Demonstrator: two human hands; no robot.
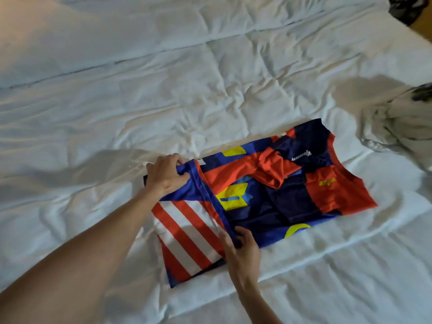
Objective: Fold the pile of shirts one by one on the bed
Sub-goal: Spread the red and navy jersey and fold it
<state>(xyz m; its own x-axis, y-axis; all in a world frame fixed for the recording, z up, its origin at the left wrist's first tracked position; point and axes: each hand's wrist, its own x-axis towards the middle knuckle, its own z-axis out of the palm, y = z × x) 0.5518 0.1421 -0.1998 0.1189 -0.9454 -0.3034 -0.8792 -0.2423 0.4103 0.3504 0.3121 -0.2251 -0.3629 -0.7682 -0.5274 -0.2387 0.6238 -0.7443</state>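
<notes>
At the right edge of the view a crumpled pale garment [402, 122] is cut off by the frame, so its full shape cannot be made out, and a dark patterned item [408, 7] in the top right corner is only partly in view and too blurred to identify. Part of the shirt [268, 197] is covered by its own folded sleeve and by both hands, and the small white lettering near its collar end is too small to read. The shirt, in blue, red, yellow and navy with a red and white striped panel, lies flat on the white bed [163, 78], in the lower middle of the view. Its long axis runs from the near left to the far right, with the sleeveless shoulder end pointing right and slightly away, and the hem end toward the person. The left hand [166, 175] pinches the far corner of the blue hem band, fingers curled over the cloth. The right hand [242, 247] pinches the near end of the same band between thumb and fingers. Wide open bedding lies beyond and left of the shirt; the pale garment sits well apart to its right.
</notes>
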